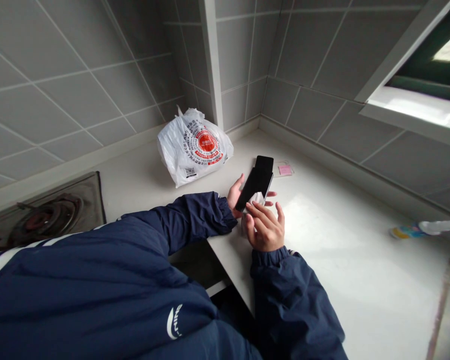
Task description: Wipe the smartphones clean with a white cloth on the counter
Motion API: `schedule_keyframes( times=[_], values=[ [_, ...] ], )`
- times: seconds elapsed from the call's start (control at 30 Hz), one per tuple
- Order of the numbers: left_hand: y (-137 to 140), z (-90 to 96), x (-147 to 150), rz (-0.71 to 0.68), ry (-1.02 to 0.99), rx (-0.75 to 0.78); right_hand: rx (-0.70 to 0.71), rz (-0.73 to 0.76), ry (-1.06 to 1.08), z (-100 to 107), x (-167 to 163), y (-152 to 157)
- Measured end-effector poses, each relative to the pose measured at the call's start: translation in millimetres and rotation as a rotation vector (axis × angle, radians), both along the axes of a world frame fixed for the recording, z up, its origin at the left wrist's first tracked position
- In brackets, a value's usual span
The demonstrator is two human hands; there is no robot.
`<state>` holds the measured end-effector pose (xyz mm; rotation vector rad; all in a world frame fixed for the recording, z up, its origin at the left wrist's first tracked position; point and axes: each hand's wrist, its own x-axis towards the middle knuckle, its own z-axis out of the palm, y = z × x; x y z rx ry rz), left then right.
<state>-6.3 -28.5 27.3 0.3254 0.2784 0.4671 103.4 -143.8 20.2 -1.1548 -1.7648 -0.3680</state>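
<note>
Black phone (255, 181) held in left hand (235, 196), tilted up off the white counter (345, 260), top end toward 1 o'clock; grip taken along the lower edge, thumb on one side and fingertips showing on the far side, presumably to keep the screen facing up and steady. Small white piece (255, 200), cloth or tissue, not clear which, pinched between right hand (265, 229) and the phone's lower end; right fingers curled and resting over it, palm down. Both wrists propped near the counter's front corner, apparently for support.

White plastic bag (193, 146) with red print seated at 11 o'clock from the hands, against the tiled wall (78, 90), well apart. Small pink-and-clear item (285, 170) lying flat at 1 o'clock, just beyond the phone tip. Gas burner (48, 215) at 9 o'clock, set in a steel top, well apart. Bottle or tube (423, 229) lying on its side at 3 o'clock, far off near the wall under the window sill (416, 107).

Counter edge running directly beneath the forearms, corner just below the left sleeve; drop-off close on the near side. Open surface from 2 to 5 o'clock, broad and unobstructed; walls closing at 12 o'clock.
</note>
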Motion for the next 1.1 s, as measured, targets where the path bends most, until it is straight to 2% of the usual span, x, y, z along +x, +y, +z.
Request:
schedule_keyframes(
  times=[0.2, 0.4, 0.67, 0.73, 0.8, 0.9, 1.0, 1.1],
  values=[
    [0, -7.3, 1, -0.035, -0.081, -0.001, -0.016, -0.073, 0.051, -1, 0, 0],
    [-3, -1.0, 5, -0.089, -0.088, 0.045, -0.088, -0.21, 0.018, -10, 2, 5],
    [-7, 2.3, 9, -0.144, -0.016, 0.026, -0.331, -0.357, -0.07, -16, 4, 7],
    [-7, -1.2, 9, -0.117, 0.007, 0.013, -0.405, -0.369, -0.076, -13, 7, 11],
    [-7, -4.3, 10, -0.03, -0.009, 0.027, -0.485, -0.386, -0.066, -8, 10, 16],
    [-8, -7.0, 15, -0.033, 0.025, 0.035, -0.593, -0.416, -0.033, 3, 13, 27],
    [-9, -10.7, 20, -0.037, 0.136, 0.034, -0.643, -0.421, -0.02, 15, 10, 37],
    [-9, -16.2, 23, 0.086, 0.211, 0.094, -0.668, -0.4, -0.053, 22, 3, 42]
  ],
)
